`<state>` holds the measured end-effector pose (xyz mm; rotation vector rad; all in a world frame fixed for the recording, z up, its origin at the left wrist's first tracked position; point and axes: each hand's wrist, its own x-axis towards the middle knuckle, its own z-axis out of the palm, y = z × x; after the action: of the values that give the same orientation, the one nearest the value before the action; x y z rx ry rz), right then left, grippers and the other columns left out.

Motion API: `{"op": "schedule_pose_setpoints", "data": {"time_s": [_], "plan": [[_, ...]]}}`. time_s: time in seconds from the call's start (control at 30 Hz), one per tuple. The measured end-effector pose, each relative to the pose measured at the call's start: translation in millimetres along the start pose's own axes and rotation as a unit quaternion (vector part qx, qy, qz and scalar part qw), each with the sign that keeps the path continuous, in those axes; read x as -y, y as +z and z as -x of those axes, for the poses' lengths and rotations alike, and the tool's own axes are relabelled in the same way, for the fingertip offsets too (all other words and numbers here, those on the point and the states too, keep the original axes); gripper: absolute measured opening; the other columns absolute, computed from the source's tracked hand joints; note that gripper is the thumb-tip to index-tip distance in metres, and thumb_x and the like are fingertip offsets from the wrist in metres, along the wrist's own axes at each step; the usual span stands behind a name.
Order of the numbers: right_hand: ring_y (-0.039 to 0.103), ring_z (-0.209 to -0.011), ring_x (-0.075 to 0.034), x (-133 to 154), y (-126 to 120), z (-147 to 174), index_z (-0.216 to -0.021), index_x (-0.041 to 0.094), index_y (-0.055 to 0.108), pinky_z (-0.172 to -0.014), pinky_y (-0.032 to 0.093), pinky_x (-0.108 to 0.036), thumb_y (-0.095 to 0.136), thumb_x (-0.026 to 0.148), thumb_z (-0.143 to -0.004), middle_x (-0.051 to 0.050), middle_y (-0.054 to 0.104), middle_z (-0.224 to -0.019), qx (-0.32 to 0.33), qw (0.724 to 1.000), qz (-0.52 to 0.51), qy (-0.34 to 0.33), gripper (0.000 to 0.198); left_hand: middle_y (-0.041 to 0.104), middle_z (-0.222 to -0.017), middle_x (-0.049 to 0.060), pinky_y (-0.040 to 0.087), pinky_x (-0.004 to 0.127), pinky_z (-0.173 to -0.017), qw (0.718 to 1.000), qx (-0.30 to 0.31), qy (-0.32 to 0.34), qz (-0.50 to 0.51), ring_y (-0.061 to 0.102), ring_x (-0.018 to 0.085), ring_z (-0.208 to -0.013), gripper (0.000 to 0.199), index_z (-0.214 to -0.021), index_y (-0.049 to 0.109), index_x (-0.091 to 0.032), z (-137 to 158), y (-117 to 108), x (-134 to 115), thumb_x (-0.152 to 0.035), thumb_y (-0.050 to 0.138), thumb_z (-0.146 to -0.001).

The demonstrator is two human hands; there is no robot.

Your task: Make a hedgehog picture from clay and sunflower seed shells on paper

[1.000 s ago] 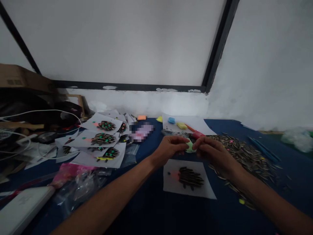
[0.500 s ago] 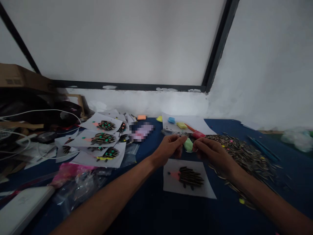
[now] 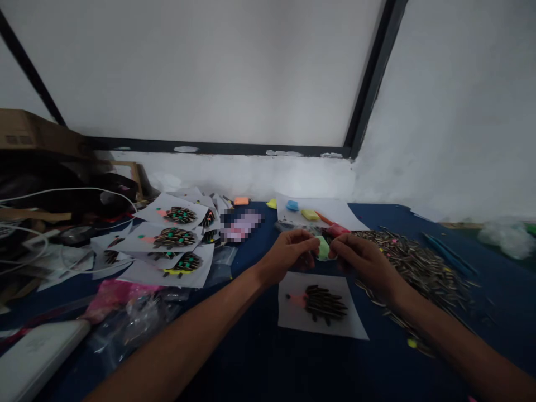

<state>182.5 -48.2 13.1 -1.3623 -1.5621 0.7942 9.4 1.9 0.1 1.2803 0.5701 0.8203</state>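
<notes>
Between my two hands is a soft lump of pale green modelling clay [image 3: 322,249]. My left hand [image 3: 293,252] pinches it from the left, thumb and fingers closed. From the right, my right hand [image 3: 355,257] grips its other side with bent fingers. Just below the hands lies a white paper [image 3: 301,325] bearing a hedgehog picture, with a pink clay face [image 3: 298,300] and a body of striped sunflower seeds [image 3: 324,301]. A heap of loose sunflower seeds [image 3: 422,273] spreads beside my right forearm.
Finished-looking hedgehog sheets [image 3: 167,237] pile up on the left, near crumpled clear plastic [image 3: 138,321] and a white box-like object [image 3: 44,357]. Behind my hands, a paper [image 3: 343,209] carries blue clay [image 3: 292,205] and yellow clay [image 3: 310,214]. Blue pens [image 3: 450,254] lie at right.
Both hands stay in nearly the same place, and the green clay has shifted slightly between the fingers. The whole view has moved a little.
</notes>
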Motion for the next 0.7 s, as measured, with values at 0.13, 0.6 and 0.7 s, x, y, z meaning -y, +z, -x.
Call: {"op": "schedule_pose_setpoints", "data": {"time_s": [0.13,0.6,0.7], "plan": [[0.056,-0.057,-0.014,-4.0,0.0,-1.1,-0.074,0.02,0.059,-0.052,0.044,-0.027,0.065,0.054,-0.075,0.0,0.06,-0.063,-0.012,1.0,0.003,-0.028,0.035,0.061,-0.082,0.002,0.034,0.02,-0.048,0.999,0.015,-0.022,-0.022,0.054,0.006,-0.053,0.024,-0.083,0.062,-0.013,2.7,1.3,-3.0,-0.037,0.061,-0.081],[0.062,-0.074,-0.019,-10.0,2.4,0.6,-0.083,0.021,0.063,-0.06,0.051,-0.032,0.074,0.038,-0.07,-0.006,0.064,-0.091,-0.025,0.994,0.051,-0.098,0.024,0.065,-0.077,0.008,0.039,0.023,-0.053,0.987,0.153,-0.048,-0.015,0.063,0.014,-0.064,0.052,-0.1,0.065,-0.011,2.7,3.1,1.0,-0.056,0.04,-0.09],[0.06,-0.071,-0.018,-8.0,1.5,1.1,-0.082,0.022,0.062,-0.059,0.049,-0.032,0.069,0.036,-0.075,-0.005,0.063,-0.091,-0.048,0.983,0.106,-0.141,0.017,0.066,-0.084,0.01,0.039,0.023,-0.056,0.983,0.175,-0.051,-0.002,0.063,0.015,-0.067,0.064,-0.104,0.065,-0.011,3.3,2.8,0.4,-0.064,0.032,-0.09]]}}
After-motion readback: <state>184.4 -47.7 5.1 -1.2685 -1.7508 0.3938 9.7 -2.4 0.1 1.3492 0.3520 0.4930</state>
